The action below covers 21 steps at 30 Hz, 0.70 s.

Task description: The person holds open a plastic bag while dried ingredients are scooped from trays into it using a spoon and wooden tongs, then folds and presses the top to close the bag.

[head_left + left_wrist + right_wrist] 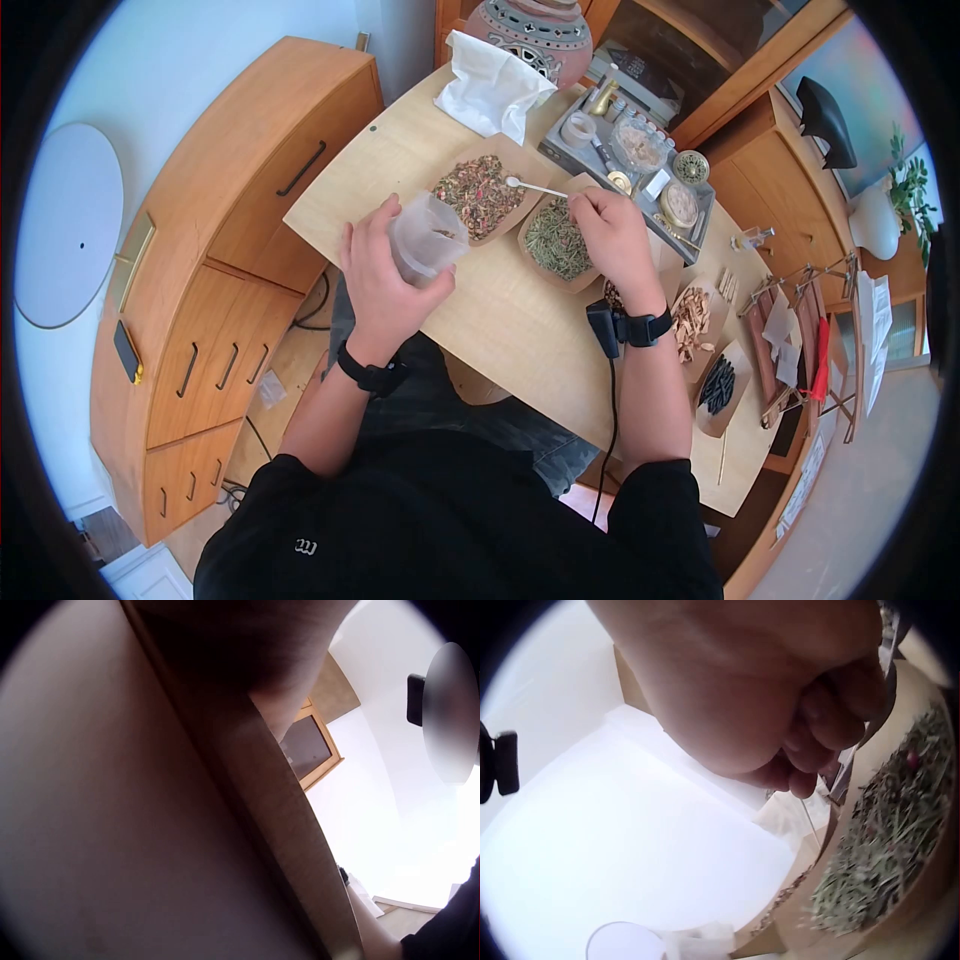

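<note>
Your left hand [385,280] grips the cup [425,238] near the mix [482,195]; your right hand [614,238] pinches the spoon [538,188], tip over the mix. Scooping looks partway; plenty of mix sits in 1 tray [515,158].

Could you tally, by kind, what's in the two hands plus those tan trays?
Translucent plastic cup, in the left hand: 1
Small white long-handled spoon, in the right hand: 1
Tan boat-shaped paper-looking trays, one mostly hidden behind the right wrist: 5
Total: 7
</note>
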### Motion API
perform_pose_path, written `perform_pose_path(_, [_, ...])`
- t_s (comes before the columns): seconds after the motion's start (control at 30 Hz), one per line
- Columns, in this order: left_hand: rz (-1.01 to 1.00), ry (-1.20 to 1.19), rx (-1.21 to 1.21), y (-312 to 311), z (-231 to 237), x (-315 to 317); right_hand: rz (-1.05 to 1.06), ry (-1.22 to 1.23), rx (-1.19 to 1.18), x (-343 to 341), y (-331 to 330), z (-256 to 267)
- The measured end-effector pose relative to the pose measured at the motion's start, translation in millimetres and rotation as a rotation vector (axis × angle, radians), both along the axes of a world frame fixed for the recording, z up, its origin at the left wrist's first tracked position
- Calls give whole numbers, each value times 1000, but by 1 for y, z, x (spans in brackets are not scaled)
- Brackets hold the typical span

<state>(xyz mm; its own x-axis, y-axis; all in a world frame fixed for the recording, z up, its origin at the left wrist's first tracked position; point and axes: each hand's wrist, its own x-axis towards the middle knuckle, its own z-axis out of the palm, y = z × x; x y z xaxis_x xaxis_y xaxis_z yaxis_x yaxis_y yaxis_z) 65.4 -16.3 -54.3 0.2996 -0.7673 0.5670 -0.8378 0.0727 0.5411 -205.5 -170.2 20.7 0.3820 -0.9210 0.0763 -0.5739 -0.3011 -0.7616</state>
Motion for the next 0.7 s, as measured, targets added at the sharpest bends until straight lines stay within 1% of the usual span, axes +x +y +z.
perform_pose_path(0.03, [3, -23, 7, -1, -1, 0, -73, 100, -73, 0, -1, 0])
perform_pose_path(0.07, [4, -24, 7, -1, 0, 1, -73, 100, -74, -3, -3, -3])
perform_pose_path(0.13, [-13, 9, 31, -1, 1, 1, 41, -14, 139, -8, -9, -12])
perform_pose_path(0.17, [-12, 10, 31, -1, 1, 1, 42, -13, 139, -9, -10, -16])
perform_pose_path(0.23, [-11, 0, 47, -1, 1, 0, 155, -131, 272, -4, -8, -18])
perform_pose_path(0.27, [-12, 0, 48, -1, 1, 0, 155, -131, 272, -2, -7, -18])
perform_pose_path(0.33, [-11, -1, 56, -1, 1, 0, 167, -189, 405, 2, -5, -17])
perform_pose_path(0.47, [-12, -3, 61, -2, 1, 1, 127, -223, 497, 5, -1, -9])
perform_pose_path(0.53, [-9, -7, 67, -2, 1, 1, 114, -295, 584, 4, -1, -6])
perform_pose_path(0.7, [-4, -10, 71, -1, 2, 1, 101, -367, 610, 1, 3, 7])
